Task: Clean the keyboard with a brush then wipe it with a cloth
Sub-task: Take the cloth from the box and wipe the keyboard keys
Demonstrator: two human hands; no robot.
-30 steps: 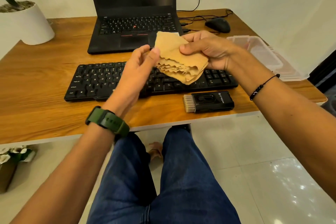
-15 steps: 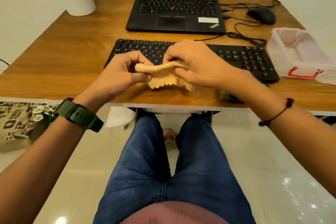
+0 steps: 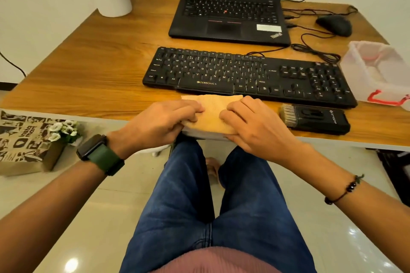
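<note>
Both hands press a folded tan cloth (image 3: 211,113) flat on the near edge of the tabletop (image 3: 88,68), just in front of the black keyboard (image 3: 244,75). The left hand (image 3: 159,122) lies on the cloth's left side with its fingers bent over the fold, and the right hand (image 3: 250,122) covers the right side with fingers curled onto the fabric, so each grip is closed on the cloth rather than spread apart. The step in hand looks like folding the cloth into a neat pad before wiping. To do it well, the edges should be squared and the fold creased firmly, leaving a pad thick enough to press between rows of keys yet small enough for one hand to steer; part of the cloth seems to overhang the tabletop edge, so it is wise to keep weight on it until one hand takes it up. The brush (image 3: 315,118) lies on the tabletop to the right, just beside the keyboard's near edge and apart from both hands, which suggests brushing is finished. Compared with half a second ago, the cloth has gone from a bunched roll pinched in the air between the hands to a flat folded rectangle pressed down on the tabletop, and the hands have lowered and flattened onto it.
</note>
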